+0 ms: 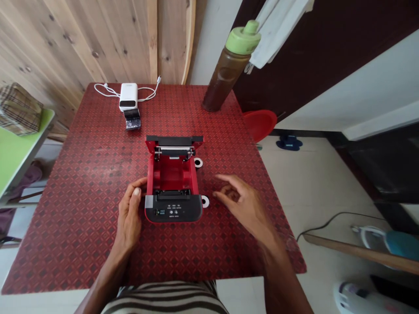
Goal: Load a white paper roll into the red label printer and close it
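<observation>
A red and black label or receipt printer sits on the table with its lid raised. Its red paper bay shows nothing inside. My left hand rests along the printer's left side, fingertips at its edge and thumb up. To the right, my right hand hovers, holding nothing; index finger and thumb are apart, the other fingers curled. Between it and the printer are two white rings with dark centres, seemingly paper rolls: one roll by the bay, another roll by the front panel. The printer partly covers both.
At the back of the patterned red table lie a white power bank with cables and a crumpled black wrapper. A tall brown bottle with a green cap stands back right. A red stool is beyond the right edge.
</observation>
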A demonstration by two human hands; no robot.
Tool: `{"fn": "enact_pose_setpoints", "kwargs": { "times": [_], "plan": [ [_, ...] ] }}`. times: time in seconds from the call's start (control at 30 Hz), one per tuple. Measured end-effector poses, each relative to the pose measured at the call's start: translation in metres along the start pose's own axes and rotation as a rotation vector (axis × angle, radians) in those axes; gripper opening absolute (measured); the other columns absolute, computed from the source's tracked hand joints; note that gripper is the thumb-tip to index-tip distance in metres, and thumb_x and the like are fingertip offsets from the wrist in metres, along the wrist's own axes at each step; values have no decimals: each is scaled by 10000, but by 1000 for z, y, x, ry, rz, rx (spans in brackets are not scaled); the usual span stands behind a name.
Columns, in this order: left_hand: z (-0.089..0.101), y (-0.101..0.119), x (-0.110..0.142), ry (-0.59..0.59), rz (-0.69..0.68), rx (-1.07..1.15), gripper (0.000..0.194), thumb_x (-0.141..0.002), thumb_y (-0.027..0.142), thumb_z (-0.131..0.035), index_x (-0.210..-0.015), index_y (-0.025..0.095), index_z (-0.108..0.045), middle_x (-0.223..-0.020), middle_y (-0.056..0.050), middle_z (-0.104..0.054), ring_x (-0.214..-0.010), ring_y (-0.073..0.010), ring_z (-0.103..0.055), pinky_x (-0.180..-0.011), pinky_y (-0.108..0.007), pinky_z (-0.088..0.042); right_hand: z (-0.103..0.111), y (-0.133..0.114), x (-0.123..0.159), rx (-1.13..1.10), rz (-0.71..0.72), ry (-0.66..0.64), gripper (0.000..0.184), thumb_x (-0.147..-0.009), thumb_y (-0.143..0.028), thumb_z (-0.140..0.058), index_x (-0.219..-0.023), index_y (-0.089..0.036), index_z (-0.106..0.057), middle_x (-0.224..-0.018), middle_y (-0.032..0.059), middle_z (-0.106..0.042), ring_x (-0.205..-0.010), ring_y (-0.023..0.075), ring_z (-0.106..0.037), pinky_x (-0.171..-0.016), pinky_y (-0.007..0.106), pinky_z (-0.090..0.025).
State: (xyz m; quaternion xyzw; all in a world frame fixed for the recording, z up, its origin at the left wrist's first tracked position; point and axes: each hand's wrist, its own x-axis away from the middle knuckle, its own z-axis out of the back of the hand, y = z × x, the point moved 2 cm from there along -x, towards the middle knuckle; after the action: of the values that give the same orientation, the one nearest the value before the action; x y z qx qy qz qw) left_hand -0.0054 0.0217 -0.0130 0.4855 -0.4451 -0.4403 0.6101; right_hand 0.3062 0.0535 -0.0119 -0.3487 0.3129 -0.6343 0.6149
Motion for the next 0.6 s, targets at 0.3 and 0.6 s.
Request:
{"fn": "enact_pose_setpoints", "kwargs": {
  "times": [0.3,0.6],
  "plan": [
    [1,3,0,15,-27,-71,598,-1106,714,-529,-1322,228,-803,-1264,-85,-853,-1150,-305,-776,-980,-426,-626,-39,-15,33,-37,67,-109,268,-904,-209,-734,-1165,-255,-771,-1123,63,-815,-997,265,-760,-916,424,-587],
    [1,-6,0,-12,-2,-7,553,-1101,666,-580,-1369,224,-775,-1353,-98,-825,-1290,-336,-750,-1151,-478,-546,2,-22,45,-367,-72,91,272,-919,-433,-896,-1123,-296,-779,-1035,16,-793,-942,209,-769,-875,329,-635]
  ]
}}
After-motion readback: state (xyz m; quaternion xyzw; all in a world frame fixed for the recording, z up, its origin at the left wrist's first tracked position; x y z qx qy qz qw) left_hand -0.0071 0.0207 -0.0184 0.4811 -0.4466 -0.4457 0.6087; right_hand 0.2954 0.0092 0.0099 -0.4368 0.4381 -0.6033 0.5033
